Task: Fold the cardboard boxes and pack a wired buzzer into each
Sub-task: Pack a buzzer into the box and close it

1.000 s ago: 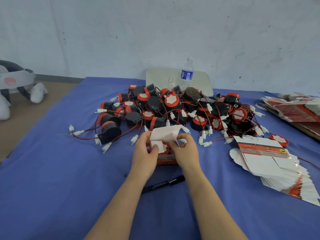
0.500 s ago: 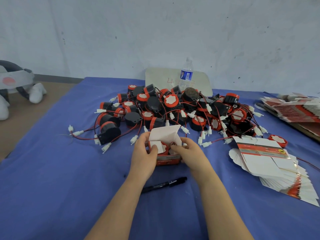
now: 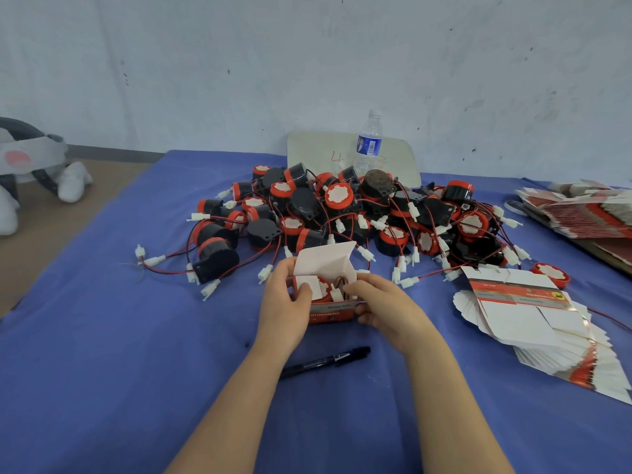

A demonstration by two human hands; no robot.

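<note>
Head view: L hand [image 3: 284,302] grips the left end of the small red box [image 3: 331,311], thumb on the white side flap [image 3: 307,283]. R hand [image 3: 386,306] wraps the right end, one fingertip at the opening by the wire [image 3: 342,282]. Both are closed on the box, which sits on the blue cloth [image 3: 136,336] right between them. One buzzer [image 3: 325,288] is inside, red rim showing. Top lid [image 3: 325,261] stands up behind the fingers, not tucked.

Step in hand, imo: load nearly done, abt to close. Next move prob needs the wire pushed below the rim, side flaps in, then lid down + tongue tucked.

Buzzer pile [image 3: 342,213] lies just beyond the hands. Flat box stack [image 3: 533,319] is off to the R of R hand, marker [image 3: 325,362] on the near side by the wrists.
</note>
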